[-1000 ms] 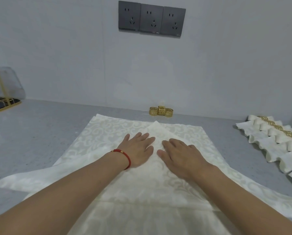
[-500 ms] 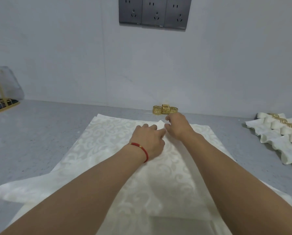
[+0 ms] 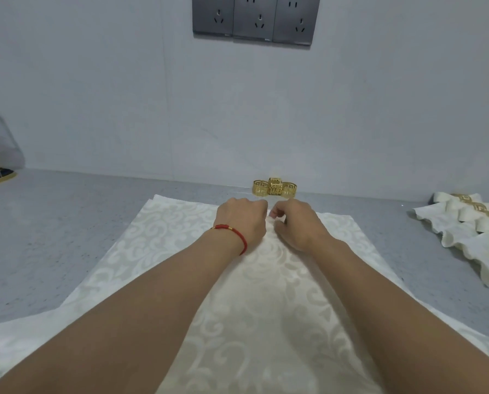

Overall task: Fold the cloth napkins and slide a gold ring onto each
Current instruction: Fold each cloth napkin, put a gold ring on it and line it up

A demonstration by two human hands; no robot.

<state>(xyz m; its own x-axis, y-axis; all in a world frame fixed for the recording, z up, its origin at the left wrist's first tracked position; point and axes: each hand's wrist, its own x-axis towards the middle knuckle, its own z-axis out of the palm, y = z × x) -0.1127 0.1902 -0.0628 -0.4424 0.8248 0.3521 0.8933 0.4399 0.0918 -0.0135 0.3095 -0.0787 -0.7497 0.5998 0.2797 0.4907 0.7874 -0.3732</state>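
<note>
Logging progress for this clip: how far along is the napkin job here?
Done: a row of folded white napkins at right, already wearing gold rings. In hand: the left hand and right hand pinch the far tip of the cream patterned cloth napkin. Left: finishing this fold and ringing it; loose gold rings wait by the wall.

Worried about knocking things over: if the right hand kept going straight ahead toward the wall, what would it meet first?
Probably the gold rings, clustered just beyond the right hand before the wall; depth is unclear.

No legible text, labels, brands or numbers on anything.
</note>
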